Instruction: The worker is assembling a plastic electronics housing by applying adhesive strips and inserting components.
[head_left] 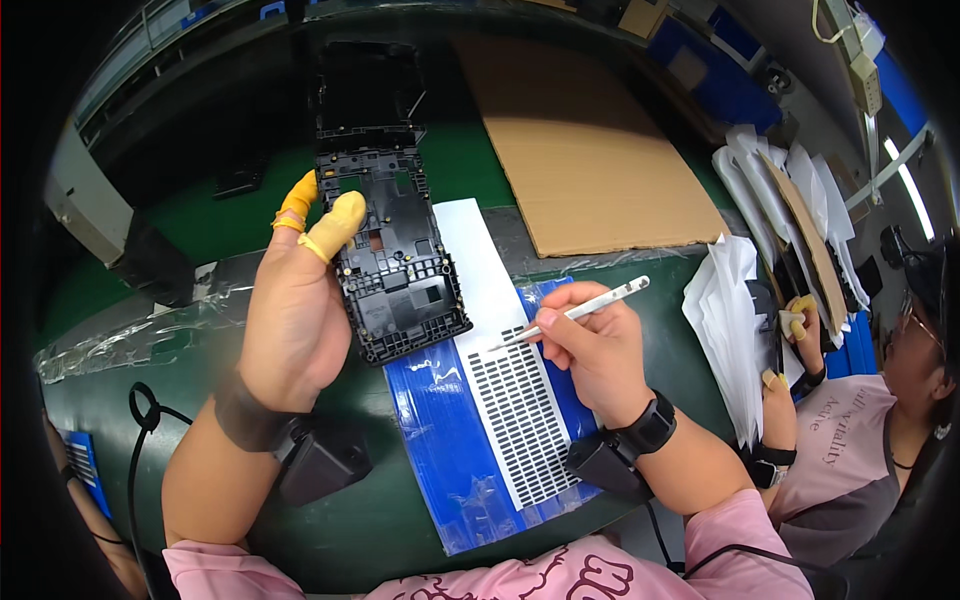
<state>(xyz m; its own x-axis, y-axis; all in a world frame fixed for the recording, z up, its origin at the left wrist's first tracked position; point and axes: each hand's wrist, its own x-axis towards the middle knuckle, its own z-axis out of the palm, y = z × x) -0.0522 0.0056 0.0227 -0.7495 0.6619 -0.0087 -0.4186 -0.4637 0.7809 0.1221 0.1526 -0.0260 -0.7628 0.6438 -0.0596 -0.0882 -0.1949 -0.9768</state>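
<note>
My left hand [300, 300], with yellow finger cots on two fingertips, grips a black plastic housing [390, 230] with ribs, small brass-coloured inserts and cut-outs. It is held up, its near end above the edge of a blue board [425, 420]. In my right hand [595, 350] is a slim white pen-like tool [600, 301], pinched between thumb and fingers. Its tip points at a white sheet [462, 240] carrying rows of small black rectangular stickers [525, 420]. Whether the tip touches a sticker I cannot tell. The sheet lies on the blue board.
A large cardboard sheet [590, 150] lies at the back on the green table [640, 277]. To the right stand white sheets [725, 320], where a co-worker [840, 440] works with their hands. A black cable [135, 470] runs along the left. Another person's arm [90, 510] shows at far left.
</note>
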